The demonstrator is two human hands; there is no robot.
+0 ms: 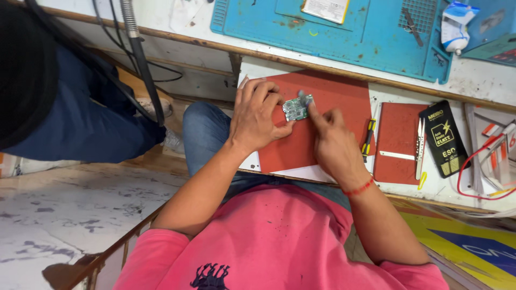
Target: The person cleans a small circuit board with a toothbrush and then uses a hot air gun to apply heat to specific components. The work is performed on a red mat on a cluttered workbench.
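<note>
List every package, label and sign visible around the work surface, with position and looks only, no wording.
Flat black rectangular packet with yellow and white print: right of the small red mat, lying on the white bench.
White label card with orange edge: top centre, on the blue silicone work mat.
Yellow and blue printed sheet: bottom right corner, below the bench edge.

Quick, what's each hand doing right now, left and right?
Left hand: closed on the small green circuit board, holding it on the red mat.
Right hand: closed, fingertips pressing on the board's edge.
</note>
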